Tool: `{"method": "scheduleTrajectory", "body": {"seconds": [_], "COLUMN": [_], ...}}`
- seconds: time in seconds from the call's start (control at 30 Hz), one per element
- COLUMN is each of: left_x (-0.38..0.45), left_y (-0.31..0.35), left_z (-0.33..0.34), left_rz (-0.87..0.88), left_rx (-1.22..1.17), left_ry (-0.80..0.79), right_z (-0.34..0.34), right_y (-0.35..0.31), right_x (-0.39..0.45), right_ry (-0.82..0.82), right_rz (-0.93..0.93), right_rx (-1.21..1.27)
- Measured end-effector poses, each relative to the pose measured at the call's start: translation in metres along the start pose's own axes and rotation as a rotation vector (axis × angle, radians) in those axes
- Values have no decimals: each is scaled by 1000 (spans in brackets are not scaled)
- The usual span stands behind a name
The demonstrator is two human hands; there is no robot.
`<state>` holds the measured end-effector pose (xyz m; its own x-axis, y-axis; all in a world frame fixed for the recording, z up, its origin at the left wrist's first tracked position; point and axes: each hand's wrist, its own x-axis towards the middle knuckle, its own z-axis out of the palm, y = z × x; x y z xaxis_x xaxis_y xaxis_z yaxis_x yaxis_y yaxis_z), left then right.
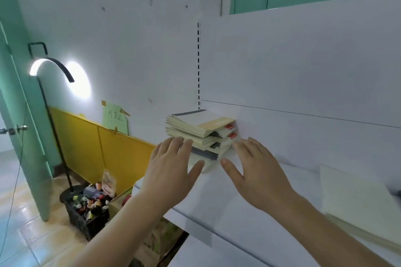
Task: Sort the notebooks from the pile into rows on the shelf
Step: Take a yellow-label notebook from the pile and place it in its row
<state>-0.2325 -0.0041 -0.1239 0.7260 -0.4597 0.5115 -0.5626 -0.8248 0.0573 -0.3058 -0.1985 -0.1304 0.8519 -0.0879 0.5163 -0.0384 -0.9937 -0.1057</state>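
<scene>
now both hands reach for the uneven stack of cream-paged notebooks (200, 134) at the far left end of the white shelf (217, 201). left hand (171, 169) and right hand (256, 169) flank it, fingers straight, holding nothing. next, probably, closing on its sides.

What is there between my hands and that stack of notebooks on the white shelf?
Nothing visible. The left hand and right hand flank the stack of cream notebooks, fingers open, on the white shelf.
</scene>
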Motion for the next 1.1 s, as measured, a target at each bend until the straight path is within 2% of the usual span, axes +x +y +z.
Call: {"method": "scheduleTrajectory", "body": {"seconds": [0.2,0.33,0.5,0.7,0.87,0.97,1.03,1.1], "left_x": [73,111,150,169,179,181,182,184], "left_y": [-24,-37,-57,-74,-87,-92,-95,-97], "left_z": [16,33,53,72,79,78,73,63], "left_rz": [75,143,204,402,513,558,565,482], "left_rx": [-8,10,15,-56,-211,-363,-449,-606], "left_ry": [28,18,53,17,97,137,136,84], "right_z": [22,36,46,45,43,36,28,21], "right_y": [15,18,14,2,-3,-17,-27,-36], "right_x": [67,98,128,155,156,151,149,145], "right_ry": [56,-13,-13,-132,39,172,326,501], "right_rz": [124,233,383,652,863,932,938,918], "right_rx": [130,181,242,345,456,631,690,693]}}
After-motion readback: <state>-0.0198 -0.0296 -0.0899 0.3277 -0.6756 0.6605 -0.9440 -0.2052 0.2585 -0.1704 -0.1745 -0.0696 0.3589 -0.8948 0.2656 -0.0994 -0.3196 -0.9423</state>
